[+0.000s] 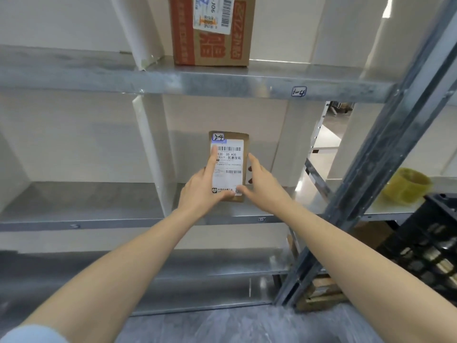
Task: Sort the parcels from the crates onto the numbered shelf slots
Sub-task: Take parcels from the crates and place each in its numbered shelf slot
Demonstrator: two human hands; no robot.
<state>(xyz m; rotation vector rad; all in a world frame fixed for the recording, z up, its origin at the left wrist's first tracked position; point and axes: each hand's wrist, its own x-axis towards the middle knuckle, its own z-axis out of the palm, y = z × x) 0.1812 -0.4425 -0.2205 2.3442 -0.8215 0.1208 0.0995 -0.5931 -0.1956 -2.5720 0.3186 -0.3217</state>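
Your left hand (pixel 202 188) grips the parcel's lower left. The index finger lies straight up the label, the thumb sits on the lower front, and the other fingers are hidden behind. The parcel (pixel 228 167), a small brown one hand-marked 2-4, stands upright in the middle shelf (pixel 81 222) slot just right of the white divider (pixel 150 149). It's near the shelf's front edge; can't tell if its base touches down. Your right hand (pixel 264 185) is flat-fingered against the parcel's right edge, thumb on the lower front, steadying rather than wrapping.

The slot tag (pixel 261 219) on the front edge looks like 2-4, but it's small and blurry, so check it against the parcel mark. To place it well, probably set the base flat, keep the label facing out, push it back from the front edge, then let go with one hand at a time so it doesn't tip.

Containers:
- **Slots left of the divider:** nothing shows in them.
- **Upper shelf:** the slot above the 1-4 tag (pixel 298 91) holds one cardboard box (pixel 212 38).
- **Far right:** a yellow tape roll (pixel 405 185) sits by the shelf's right end, above a black crate (pixel 425 246). Pale shapes show through its mesh, likely more parcels, but it's unclear.
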